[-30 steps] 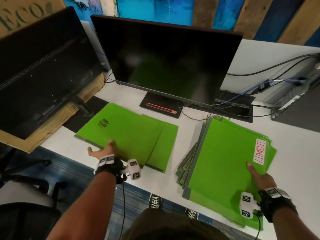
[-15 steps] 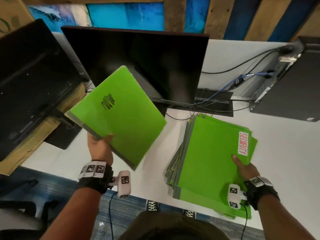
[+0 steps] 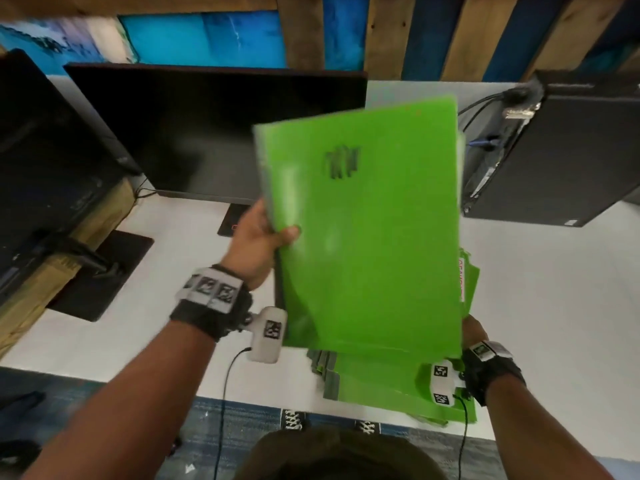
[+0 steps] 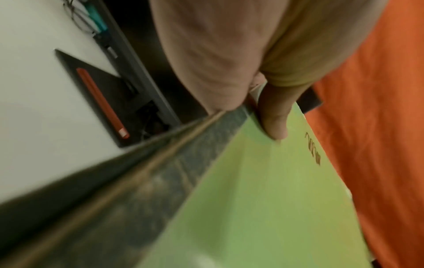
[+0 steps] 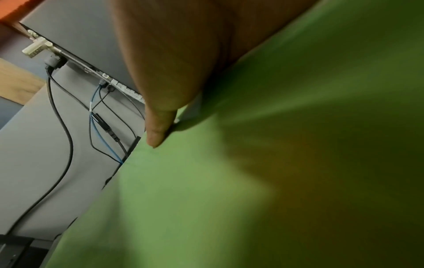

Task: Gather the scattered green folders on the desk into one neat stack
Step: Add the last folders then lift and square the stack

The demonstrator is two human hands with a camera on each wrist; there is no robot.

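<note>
My left hand [image 3: 262, 239] grips a small bundle of green folders [image 3: 367, 220] by its left edge, thumb on the top cover [image 4: 275, 199], which bears a dark scribble. The bundle hangs tilted in the air over the stack of green folders [image 3: 377, 386] on the white desk [image 3: 554, 306], hiding most of it. My right hand [image 3: 471, 330] holds the stack's right edge. Its thumb [image 5: 158, 127] lies on the top cover [image 5: 229, 199], and its fingers are hidden beneath.
A black monitor [image 3: 214, 133] stands behind the folders, its base [image 4: 98, 101] on the desk. A second monitor [image 3: 52, 150] is at the left. A dark computer case [image 3: 561, 150] lies at the right with cables [image 5: 69, 145] trailing from it. The desk's front edge is close to me.
My left hand has lifted the folders from the desk's left side and carried them right, now above the stack. The right hand has stayed on the stack.
</note>
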